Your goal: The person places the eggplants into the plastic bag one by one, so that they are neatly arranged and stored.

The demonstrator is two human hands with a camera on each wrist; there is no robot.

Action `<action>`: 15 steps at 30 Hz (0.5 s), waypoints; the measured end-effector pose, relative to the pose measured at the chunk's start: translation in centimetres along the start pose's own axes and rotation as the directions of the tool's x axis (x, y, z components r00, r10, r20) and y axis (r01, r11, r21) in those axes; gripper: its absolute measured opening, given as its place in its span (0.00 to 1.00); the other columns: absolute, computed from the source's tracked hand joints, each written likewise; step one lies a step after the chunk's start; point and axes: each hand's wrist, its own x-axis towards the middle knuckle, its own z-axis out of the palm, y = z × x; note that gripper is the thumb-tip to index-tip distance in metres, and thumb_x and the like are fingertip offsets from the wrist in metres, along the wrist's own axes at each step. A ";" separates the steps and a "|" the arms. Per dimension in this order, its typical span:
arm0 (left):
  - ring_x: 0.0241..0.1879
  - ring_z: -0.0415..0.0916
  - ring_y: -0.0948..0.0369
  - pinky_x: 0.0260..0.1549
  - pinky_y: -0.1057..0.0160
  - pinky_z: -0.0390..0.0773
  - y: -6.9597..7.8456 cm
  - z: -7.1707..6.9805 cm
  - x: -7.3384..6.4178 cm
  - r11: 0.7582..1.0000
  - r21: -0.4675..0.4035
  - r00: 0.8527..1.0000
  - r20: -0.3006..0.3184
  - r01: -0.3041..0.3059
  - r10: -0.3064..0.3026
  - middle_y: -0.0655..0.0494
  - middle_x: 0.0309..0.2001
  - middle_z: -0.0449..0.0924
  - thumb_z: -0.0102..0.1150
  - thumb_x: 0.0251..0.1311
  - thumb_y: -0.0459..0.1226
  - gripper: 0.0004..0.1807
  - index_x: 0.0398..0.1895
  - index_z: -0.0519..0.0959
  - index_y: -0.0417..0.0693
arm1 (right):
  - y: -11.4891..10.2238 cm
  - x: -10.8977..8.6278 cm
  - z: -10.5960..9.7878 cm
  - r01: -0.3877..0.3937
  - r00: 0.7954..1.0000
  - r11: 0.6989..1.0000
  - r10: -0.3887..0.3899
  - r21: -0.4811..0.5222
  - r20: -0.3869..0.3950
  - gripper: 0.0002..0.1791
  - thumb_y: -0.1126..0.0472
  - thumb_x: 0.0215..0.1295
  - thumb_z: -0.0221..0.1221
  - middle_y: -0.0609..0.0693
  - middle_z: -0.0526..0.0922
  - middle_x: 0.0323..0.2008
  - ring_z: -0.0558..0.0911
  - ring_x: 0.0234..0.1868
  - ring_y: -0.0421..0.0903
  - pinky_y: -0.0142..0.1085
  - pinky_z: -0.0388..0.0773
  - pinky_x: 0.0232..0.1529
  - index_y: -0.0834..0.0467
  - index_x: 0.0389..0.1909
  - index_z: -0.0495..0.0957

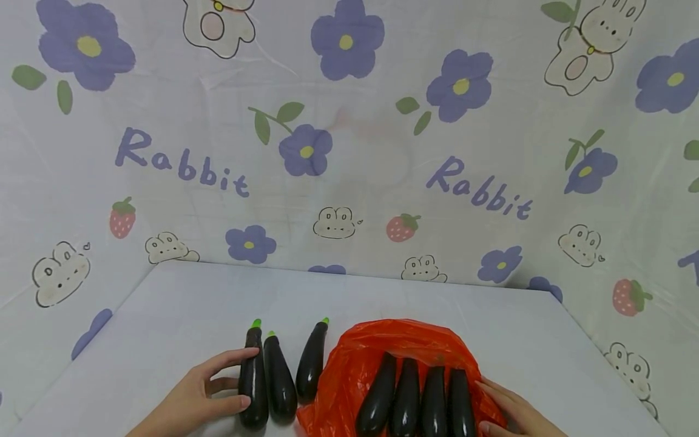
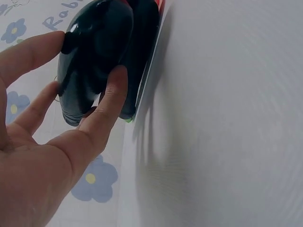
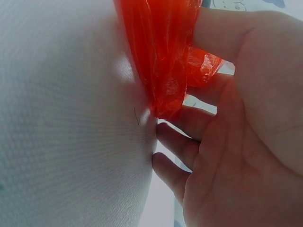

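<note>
My left hand (image 1: 192, 394) grips the leftmost eggplant (image 1: 253, 382), thumb on its near side and fingers across the far side. Dark, glossy and green-tipped, this eggplant (image 2: 92, 61) fills the space between thumb and fingers in the left wrist view. Just right of it lie a second eggplant (image 1: 280, 379) and a third eggplant (image 1: 312, 364). Several more eggplants (image 1: 405, 397) lie side by side in an open red plastic bag (image 1: 341, 370). At the bag's right side, my right hand (image 1: 516, 413) holds the plastic (image 3: 163, 56) between thumb and fingers, lower fingertips down at the table.
The white table (image 1: 180, 315) stretches back to a hanging cloth (image 1: 371, 170) printed with rabbits, purple flowers and strawberries. The cloth also hangs past the table's left and right edges.
</note>
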 end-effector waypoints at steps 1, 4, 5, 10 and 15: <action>0.56 0.73 0.43 0.51 0.62 0.77 0.0 0.0 0.0 1.000 -0.006 1.000 0.003 -0.003 0.003 0.34 0.72 0.54 0.66 0.62 0.34 0.37 0.73 0.62 0.42 | 0.0 0.0 0.0 0.015 1.000 1.000 -0.015 0.004 0.005 0.43 0.46 0.66 0.61 0.70 0.54 0.72 0.56 0.66 0.76 0.67 0.68 0.54 0.63 0.74 0.56; 0.57 0.73 0.44 0.51 0.63 0.76 0.1 0.1 0.1 1.000 -0.020 1.000 0.007 -0.016 0.016 0.34 0.72 0.54 0.66 0.62 0.34 0.37 0.73 0.62 0.42 | 0.2 0.1 -0.1 0.062 0.998 0.998 -0.062 0.016 0.020 0.42 0.48 0.68 0.59 0.70 0.53 0.72 0.56 0.67 0.76 0.67 0.67 0.54 0.64 0.75 0.55; 0.57 0.73 0.43 0.51 0.63 0.76 0.1 0.1 0.1 1.000 -0.025 1.000 0.008 -0.017 0.017 0.35 0.72 0.53 0.66 0.62 0.34 0.37 0.73 0.62 0.42 | 0.2 0.1 -0.2 0.074 0.997 0.997 -0.074 0.020 0.025 0.42 0.49 0.69 0.59 0.70 0.53 0.72 0.55 0.67 0.76 0.67 0.67 0.54 0.64 0.75 0.54; 0.58 0.71 0.44 0.51 0.62 0.76 0.9 0.5 0.1 0.999 -0.049 1.000 -0.004 -0.008 0.008 0.37 0.72 0.54 0.66 0.61 0.33 0.37 0.73 0.62 0.44 | 0.3 -0.1 -0.3 0.076 0.997 0.997 -0.076 0.010 0.028 0.41 0.49 0.69 0.58 0.70 0.52 0.72 0.56 0.66 0.76 0.67 0.67 0.53 0.63 0.75 0.54; 0.59 0.71 0.45 0.51 0.56 0.77 1.9 1.2 0.1 0.988 -0.154 0.999 0.019 0.030 -0.028 0.37 0.72 0.53 0.63 0.63 0.32 0.37 0.74 0.60 0.45 | 0.2 -0.2 -0.1 0.049 0.999 0.999 -0.049 -0.010 0.016 0.41 0.47 0.68 0.59 0.68 0.53 0.72 0.56 0.67 0.75 0.69 0.65 0.53 0.61 0.75 0.56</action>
